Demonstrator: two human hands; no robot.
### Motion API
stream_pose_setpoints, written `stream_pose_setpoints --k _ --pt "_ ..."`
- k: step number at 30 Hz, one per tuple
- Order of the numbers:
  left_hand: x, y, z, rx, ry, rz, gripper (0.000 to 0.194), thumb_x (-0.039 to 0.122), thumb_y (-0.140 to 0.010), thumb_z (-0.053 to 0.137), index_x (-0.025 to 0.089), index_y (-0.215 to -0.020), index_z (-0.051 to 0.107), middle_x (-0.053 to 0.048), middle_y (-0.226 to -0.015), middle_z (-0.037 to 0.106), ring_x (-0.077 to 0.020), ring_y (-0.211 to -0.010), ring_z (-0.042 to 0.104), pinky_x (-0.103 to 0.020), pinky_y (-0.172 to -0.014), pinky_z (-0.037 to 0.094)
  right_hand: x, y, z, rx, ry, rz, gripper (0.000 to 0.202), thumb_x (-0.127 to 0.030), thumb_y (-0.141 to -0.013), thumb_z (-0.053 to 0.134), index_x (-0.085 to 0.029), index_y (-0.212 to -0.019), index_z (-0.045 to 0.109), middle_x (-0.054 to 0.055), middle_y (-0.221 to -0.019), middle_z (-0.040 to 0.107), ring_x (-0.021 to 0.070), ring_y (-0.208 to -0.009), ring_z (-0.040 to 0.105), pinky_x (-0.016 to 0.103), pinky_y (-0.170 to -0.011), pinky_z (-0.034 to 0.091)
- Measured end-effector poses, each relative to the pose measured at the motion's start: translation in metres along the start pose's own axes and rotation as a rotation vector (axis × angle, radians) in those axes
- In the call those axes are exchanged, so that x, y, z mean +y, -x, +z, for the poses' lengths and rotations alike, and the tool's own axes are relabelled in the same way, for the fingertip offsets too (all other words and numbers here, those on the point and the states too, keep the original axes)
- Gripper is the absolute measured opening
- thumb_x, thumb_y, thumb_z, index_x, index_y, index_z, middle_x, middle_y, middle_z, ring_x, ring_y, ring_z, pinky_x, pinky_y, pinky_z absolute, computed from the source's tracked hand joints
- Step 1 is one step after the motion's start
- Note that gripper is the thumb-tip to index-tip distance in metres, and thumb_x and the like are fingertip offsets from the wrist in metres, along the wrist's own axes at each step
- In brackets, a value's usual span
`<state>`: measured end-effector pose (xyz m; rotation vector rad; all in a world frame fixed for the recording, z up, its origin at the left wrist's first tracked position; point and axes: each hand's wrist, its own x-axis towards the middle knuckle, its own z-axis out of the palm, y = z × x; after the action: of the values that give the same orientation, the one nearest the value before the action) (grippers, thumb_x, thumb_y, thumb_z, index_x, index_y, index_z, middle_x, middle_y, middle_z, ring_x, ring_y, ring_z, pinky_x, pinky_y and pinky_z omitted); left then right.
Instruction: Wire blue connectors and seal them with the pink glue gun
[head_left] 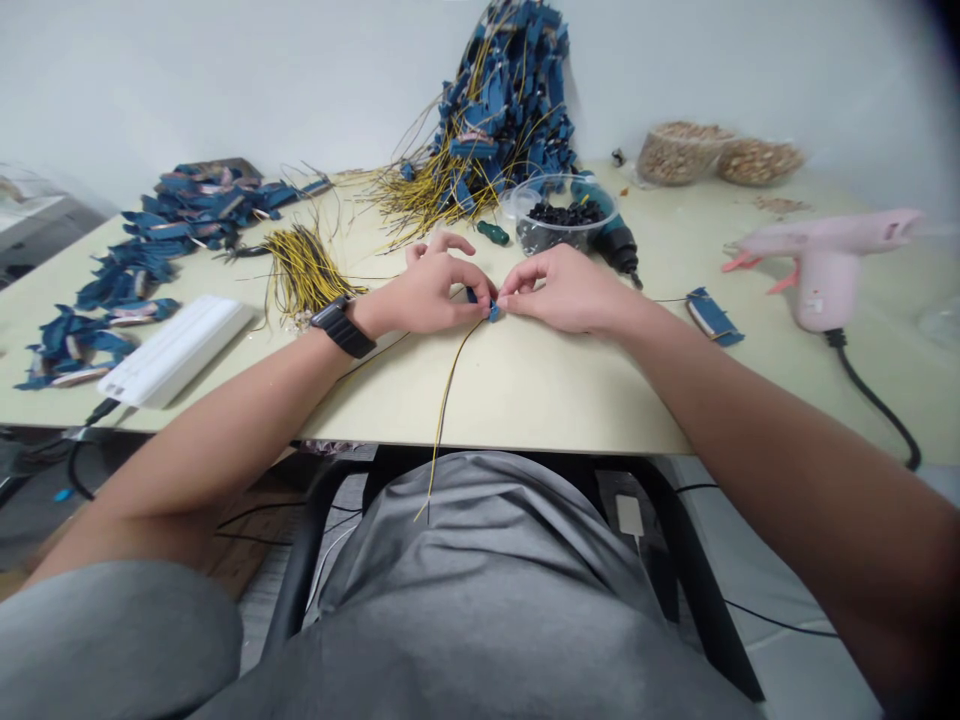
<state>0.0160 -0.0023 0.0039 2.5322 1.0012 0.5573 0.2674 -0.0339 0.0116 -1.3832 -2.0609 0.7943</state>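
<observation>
Mid-frame, my left hand (441, 290) and right hand (561, 290) pinch a blue piece (493, 313), best steadied with the yellow-and-black wires (447, 396) slack.

text: none legible | label (818, 298) on glue gun (829, 245): too small

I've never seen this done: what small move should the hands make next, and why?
Perhaps the right hand should gently press the small blue piece while the left hand steadies it. Both hands meet at it, and the thin wires hanging from there reach past the front of the table, where a snag might tug.
</observation>
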Motion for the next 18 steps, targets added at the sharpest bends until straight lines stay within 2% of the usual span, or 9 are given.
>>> stream_pose_setpoints --k 4,10,18 --pt "0.0 0.0 -0.001 -0.009 0.008 -0.006 0.012 0.042 -0.09 0.084 0.031 -0.093 0.089 -0.004 -0.12 0.094 -0.0481 -0.169 0.05 -0.078 -0.136 0.026 0.002 0.001 0.002 0.065 0.169 -0.132 0.01 -0.013 -0.095 0.091 -0.022 -0.091 0.093 -0.002 -0.071 0.065 0.0174 -0.07 0.052 0.038 -0.072 0.037" --pt "0.001 -0.001 0.0 -0.009 0.019 -0.017 0.01 0.039 -0.088 0.085 0.031 -0.092 0.089 -0.003 -0.12 0.094 -0.0469 -0.167 0.049 -0.078 -0.137 0.023 0.008 0.006 0.005 0.077 0.249 -0.304 0.013 -0.011 -0.093 0.085 -0.022 -0.092 0.092 -0.001 -0.074 0.066 0.0195 -0.073 0.058 0.038 -0.077 0.039" --pt "-0.001 -0.001 -0.003 -0.063 0.024 -0.012 0.009 0.037 -0.089 0.086 0.03 -0.094 0.089 -0.005 -0.128 0.095 -0.049 -0.172 0.044 -0.08 -0.14 0.018 0.016 0.005 0.006 0.06 0.283 -0.403 0.015 -0.012 -0.092 0.078 -0.022 -0.082 0.081 0.0 -0.074 0.069 0.0199 -0.073 0.06 0.037 -0.076 0.039"
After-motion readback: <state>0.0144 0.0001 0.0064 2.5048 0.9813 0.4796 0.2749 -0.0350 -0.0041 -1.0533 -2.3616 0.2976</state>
